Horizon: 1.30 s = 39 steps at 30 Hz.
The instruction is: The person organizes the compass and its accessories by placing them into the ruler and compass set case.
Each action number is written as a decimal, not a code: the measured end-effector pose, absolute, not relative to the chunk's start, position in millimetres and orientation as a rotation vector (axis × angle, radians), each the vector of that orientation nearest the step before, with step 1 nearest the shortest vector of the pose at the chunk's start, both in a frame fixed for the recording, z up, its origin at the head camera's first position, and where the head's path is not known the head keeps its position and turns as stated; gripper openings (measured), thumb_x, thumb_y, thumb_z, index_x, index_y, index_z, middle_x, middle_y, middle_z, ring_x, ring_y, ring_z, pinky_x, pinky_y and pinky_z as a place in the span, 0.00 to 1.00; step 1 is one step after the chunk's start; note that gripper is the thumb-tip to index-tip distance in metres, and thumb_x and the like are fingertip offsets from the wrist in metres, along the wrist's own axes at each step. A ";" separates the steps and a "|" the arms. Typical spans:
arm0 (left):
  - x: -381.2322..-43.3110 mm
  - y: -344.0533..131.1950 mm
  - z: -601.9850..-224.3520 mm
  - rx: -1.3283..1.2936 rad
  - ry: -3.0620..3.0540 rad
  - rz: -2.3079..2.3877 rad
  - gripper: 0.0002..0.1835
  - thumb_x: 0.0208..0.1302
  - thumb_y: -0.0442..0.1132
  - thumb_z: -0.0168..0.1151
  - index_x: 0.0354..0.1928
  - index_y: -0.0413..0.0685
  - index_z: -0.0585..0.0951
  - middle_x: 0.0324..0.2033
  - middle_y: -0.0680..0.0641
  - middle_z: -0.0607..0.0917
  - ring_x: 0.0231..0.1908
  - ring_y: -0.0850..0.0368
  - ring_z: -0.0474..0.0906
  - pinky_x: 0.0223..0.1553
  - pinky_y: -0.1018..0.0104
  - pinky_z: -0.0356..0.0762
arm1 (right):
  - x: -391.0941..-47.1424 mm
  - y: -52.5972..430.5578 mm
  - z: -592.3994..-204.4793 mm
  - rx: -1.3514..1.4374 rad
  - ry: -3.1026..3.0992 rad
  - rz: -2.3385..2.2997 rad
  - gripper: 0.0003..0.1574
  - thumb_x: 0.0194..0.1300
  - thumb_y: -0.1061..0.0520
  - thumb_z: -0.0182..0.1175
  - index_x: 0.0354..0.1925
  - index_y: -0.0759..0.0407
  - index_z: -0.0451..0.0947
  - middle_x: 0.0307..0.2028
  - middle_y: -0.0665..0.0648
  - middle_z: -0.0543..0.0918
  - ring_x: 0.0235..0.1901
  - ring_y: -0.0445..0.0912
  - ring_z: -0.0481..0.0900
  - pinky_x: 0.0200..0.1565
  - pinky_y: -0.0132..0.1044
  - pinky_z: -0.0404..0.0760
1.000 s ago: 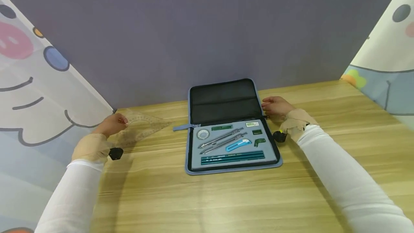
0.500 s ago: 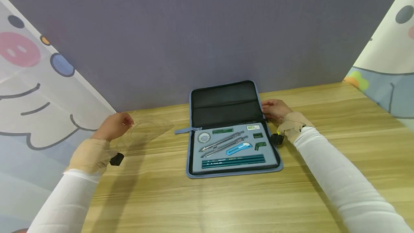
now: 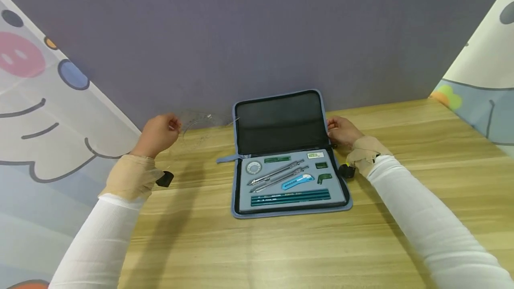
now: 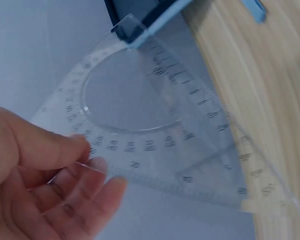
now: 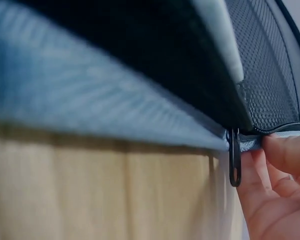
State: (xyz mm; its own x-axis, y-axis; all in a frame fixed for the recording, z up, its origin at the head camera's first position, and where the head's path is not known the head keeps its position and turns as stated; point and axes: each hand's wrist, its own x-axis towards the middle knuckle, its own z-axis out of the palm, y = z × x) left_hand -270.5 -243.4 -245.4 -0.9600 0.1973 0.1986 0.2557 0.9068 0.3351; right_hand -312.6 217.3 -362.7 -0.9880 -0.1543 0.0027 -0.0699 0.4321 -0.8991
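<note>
In the head view, my left hand (image 3: pixel 157 135) holds a clear plastic set square (image 4: pixel 205 155) up off the table, left of the zip case. Thumb and fingers pinch it by one edge, and the left wrist view shows a protractor scale around its round cut-out. The blue zip case (image 3: pixel 281 121) lies unzipped with its black lid raised. At the lid's right edge, near the hinge, my right hand (image 3: pixel 344 131) pinches the fabric rim. Beside those fingers hangs a black zipper pull (image 5: pixel 234 160). Some right fingertips are hidden behind the rim.
The case's grey tray (image 3: pixel 289 208) holds two metal compasses (image 3: pixel 277 173), a blue utility knife (image 3: pixel 297 181), green pencils (image 3: pixel 290 197), an eraser (image 3: pixel 315 155) and small green parts. A grey wall (image 3: pixel 257 35) stands behind the wooden table (image 3: pixel 249 253); printed cloth hangs on both sides.
My left hand has lifted the set square and carried it rightward, so its tip now overlaps the lid's left edge in the head view. The right hand stays at the lid.
</note>
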 end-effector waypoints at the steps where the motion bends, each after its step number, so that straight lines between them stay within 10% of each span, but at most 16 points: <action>1: -270.1 -239.0 -243.7 -0.354 -2.876 -0.556 0.11 0.60 0.27 0.46 0.42 0.32 0.77 0.38 0.33 0.79 0.41 0.37 0.77 0.41 0.46 0.73 | -312.5 217.7 -362.1 -0.205 2.607 -1.607 0.19 0.58 0.74 0.47 0.50 0.77 0.62 0.40 0.65 0.70 0.32 0.39 0.68 0.31 0.25 0.71; 32: -305.0 -95.3 -248.0 -0.726 -2.427 -1.051 0.07 0.63 0.32 0.61 0.42 0.38 0.80 0.37 0.43 0.83 0.37 0.51 0.78 0.44 0.61 0.74 | -300.8 239.3 -364.9 -0.487 2.872 -1.431 0.12 0.53 0.78 0.47 0.38 0.72 0.65 0.34 0.66 0.72 0.29 0.40 0.74 0.29 0.25 0.72; 39: -313.0 -83.6 -254.4 -0.715 -2.339 -1.153 0.05 0.62 0.31 0.62 0.40 0.40 0.81 0.35 0.44 0.83 0.36 0.54 0.79 0.41 0.65 0.75 | -300.9 238.1 -363.5 -0.532 2.963 -1.356 0.12 0.51 0.78 0.50 0.36 0.71 0.67 0.34 0.67 0.74 0.33 0.53 0.77 0.30 0.25 0.72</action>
State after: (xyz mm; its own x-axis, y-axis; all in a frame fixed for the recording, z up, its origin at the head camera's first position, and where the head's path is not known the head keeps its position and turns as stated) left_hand -313.0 -83.6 -254.4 -0.7726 0.2554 0.5812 0.6165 0.5205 0.5908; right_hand -300.9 238.1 -363.5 -0.9356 -0.2221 0.2744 -0.3528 0.6132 -0.7068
